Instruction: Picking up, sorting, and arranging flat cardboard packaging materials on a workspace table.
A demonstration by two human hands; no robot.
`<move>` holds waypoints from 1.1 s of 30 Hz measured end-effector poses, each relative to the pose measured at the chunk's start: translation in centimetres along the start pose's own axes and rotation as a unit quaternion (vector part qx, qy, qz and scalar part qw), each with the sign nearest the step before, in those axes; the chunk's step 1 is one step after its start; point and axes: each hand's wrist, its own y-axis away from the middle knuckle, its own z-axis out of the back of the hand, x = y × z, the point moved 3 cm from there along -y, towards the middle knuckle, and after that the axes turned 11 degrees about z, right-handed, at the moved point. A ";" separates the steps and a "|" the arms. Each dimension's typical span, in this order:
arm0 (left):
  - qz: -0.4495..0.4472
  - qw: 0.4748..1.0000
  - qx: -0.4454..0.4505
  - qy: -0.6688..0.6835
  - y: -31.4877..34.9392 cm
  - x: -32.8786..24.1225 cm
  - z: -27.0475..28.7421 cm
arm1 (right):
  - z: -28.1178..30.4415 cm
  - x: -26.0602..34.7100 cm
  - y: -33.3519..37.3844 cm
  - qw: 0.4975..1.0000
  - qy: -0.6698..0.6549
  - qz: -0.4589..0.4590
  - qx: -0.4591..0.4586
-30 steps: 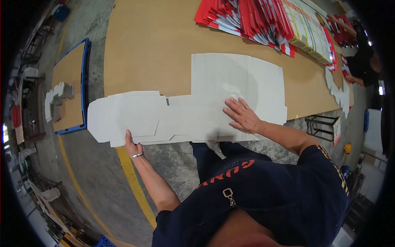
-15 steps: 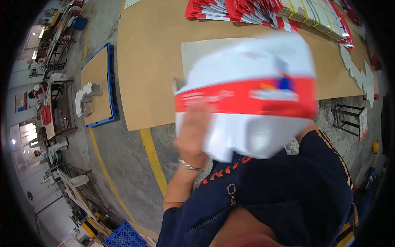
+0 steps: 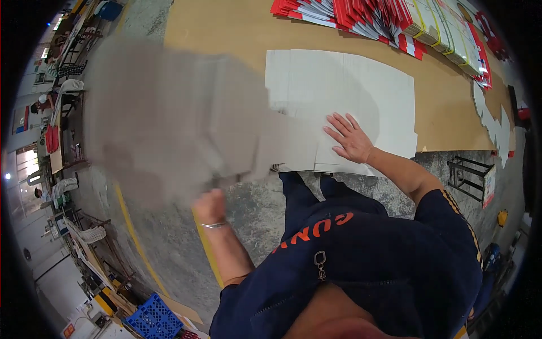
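My left hand (image 3: 210,204) grips the lower edge of a large flat cardboard sheet (image 3: 169,113), which is motion-blurred grey and swung out to the left over the floor. My right hand (image 3: 351,137) lies flat, fingers spread, on a stack of white die-cut cardboard sheets (image 3: 350,90) at the near edge of the brown worktable (image 3: 226,28). A bracelet sits on my left wrist.
Piles of red-and-white printed flat cartons (image 3: 395,17) line the far side of the table. A metal stand (image 3: 468,175) is on the floor at right. A yellow floor line (image 3: 130,226), a blue crate (image 3: 155,319) and shelving are at left.
The sheet that was lifted in front of me, printed side showing, has swung out to the left in my left hand. My right hand has returned flat onto the white stack.
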 end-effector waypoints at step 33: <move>-0.533 0.620 -0.036 -0.575 5.0 -0.8 -14.6 | 1.4 0.7 -3.2 0.999 0.026 -0.021 0.001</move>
